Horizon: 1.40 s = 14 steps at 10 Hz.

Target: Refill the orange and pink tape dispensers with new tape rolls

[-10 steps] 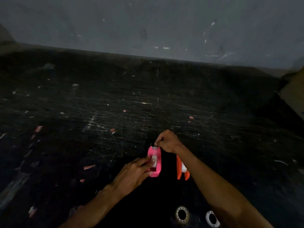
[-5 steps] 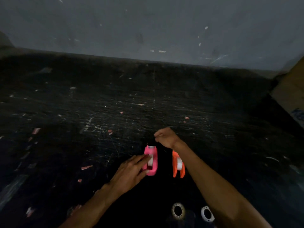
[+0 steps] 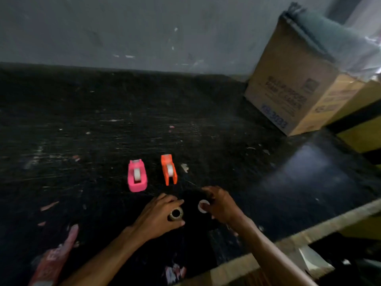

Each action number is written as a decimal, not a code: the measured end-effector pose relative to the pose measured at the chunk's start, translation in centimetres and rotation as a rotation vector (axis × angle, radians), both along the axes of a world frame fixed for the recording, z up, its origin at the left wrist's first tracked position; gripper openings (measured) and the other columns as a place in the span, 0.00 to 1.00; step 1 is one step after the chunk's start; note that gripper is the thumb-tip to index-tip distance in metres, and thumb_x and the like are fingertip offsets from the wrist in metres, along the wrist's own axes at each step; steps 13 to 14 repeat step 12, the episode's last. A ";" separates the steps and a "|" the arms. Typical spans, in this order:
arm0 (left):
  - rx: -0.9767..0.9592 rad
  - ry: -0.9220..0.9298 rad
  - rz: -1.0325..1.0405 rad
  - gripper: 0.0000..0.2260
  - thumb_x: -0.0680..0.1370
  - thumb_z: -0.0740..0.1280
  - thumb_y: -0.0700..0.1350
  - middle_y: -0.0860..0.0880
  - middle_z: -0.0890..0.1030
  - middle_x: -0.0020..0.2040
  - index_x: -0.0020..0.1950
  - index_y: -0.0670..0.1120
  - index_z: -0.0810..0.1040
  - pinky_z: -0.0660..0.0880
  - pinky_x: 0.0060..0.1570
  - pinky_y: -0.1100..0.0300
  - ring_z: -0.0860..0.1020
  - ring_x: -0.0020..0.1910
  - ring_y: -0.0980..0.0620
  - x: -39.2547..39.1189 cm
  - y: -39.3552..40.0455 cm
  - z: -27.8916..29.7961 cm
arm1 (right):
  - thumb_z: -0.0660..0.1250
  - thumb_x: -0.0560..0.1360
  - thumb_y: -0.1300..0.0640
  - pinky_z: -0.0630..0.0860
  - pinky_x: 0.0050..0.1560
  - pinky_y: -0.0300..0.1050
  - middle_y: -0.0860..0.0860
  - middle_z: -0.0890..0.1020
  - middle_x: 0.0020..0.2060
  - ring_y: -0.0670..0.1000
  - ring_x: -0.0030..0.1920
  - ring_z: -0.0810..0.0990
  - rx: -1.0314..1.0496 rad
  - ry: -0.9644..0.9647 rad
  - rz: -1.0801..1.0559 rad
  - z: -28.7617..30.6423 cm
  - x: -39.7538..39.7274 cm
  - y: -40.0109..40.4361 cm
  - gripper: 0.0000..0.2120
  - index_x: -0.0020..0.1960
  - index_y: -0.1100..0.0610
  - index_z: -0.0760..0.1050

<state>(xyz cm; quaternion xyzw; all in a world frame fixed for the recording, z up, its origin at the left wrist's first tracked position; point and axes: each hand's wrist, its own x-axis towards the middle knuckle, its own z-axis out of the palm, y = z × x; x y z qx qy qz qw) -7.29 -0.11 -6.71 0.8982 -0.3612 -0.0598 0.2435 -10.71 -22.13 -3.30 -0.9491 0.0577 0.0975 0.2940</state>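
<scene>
I am looking down from the head camera at a dark, scratched worktop (image 3: 86,124) littered with small scraps. Toward the left of centre the pink tape dispenser (image 3: 136,176) stands upright with a pale roll seated in its well, and just to its right, close but apart, stands the orange tape dispenser (image 3: 169,169), also showing a pale roll. A second ago both hands were up at the pink dispenser, the left steadying its side and the right at its front end; now both dispensers stand free and the hands have dropped to the near edge. My left hand (image 3: 158,217) has its fingers curled loosely around a brownish ring with a dark hole (image 3: 175,214), thumb under it and fingertips above, so it appears held rather than lying loose. Just to its right, my right hand (image 3: 221,205) pinches a white ring (image 3: 203,206) between thumb and bent fingers. I cannot tell whether these rings are spent cores or spare rolls. Far right, a cardboard box (image 3: 288,87) leans by the grey wall. Since each dispenser now carries a roll and neither is being touched, I judge the refilling itself to be done or nearly so, with only these two leftover rings to clear away.
</scene>
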 end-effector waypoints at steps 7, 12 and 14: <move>0.059 0.004 0.729 0.23 0.71 0.69 0.47 0.46 0.79 0.59 0.66 0.47 0.72 0.73 0.57 0.53 0.74 0.59 0.45 0.5 20.6 1.7 | 0.69 0.68 0.55 0.65 0.62 0.50 0.55 0.80 0.55 0.57 0.56 0.74 -0.218 -0.217 0.576 0.0 7.7 21.8 0.17 0.56 0.54 0.74; -0.143 0.055 0.921 0.31 0.70 0.71 0.52 0.46 0.75 0.64 0.70 0.47 0.66 0.72 0.61 0.53 0.71 0.63 0.46 2.2 21.7 0.0 | 0.68 0.69 0.52 0.63 0.63 0.49 0.54 0.78 0.56 0.56 0.59 0.74 -0.185 -0.203 0.627 0.4 11.1 22.7 0.19 0.59 0.52 0.73; -0.143 0.055 0.921 0.31 0.70 0.71 0.52 0.46 0.75 0.64 0.70 0.47 0.66 0.72 0.61 0.53 0.71 0.63 0.46 2.2 21.7 0.0 | 0.68 0.69 0.52 0.63 0.63 0.49 0.54 0.78 0.56 0.56 0.59 0.74 -0.185 -0.203 0.627 0.4 11.1 22.7 0.19 0.59 0.52 0.73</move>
